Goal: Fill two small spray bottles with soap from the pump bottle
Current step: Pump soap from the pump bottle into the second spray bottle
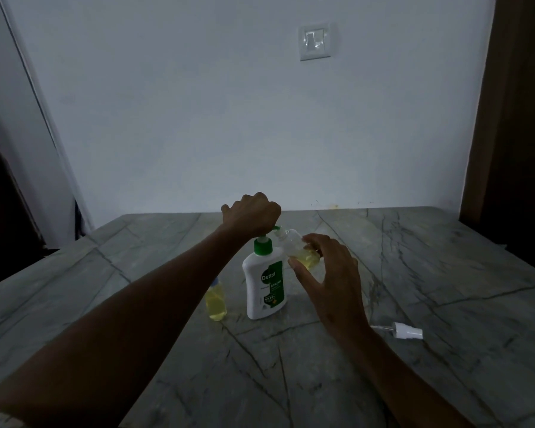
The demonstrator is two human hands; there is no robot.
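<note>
- A white spray cap (403,331) is seen lying on its side on the worktop (445,273), toward the right edge.
- A small capped bottle (216,301) of yellow liquid is stood upright just left of the pump bottle (264,282), near the worktop's middle.
- An open spray bottle (300,250), part-filled, is gripped tilted by the right hand (331,279), its neck held at the pump's spout.
- The pump head is covered by the left hand (254,216), fingers curled over it.
</note>
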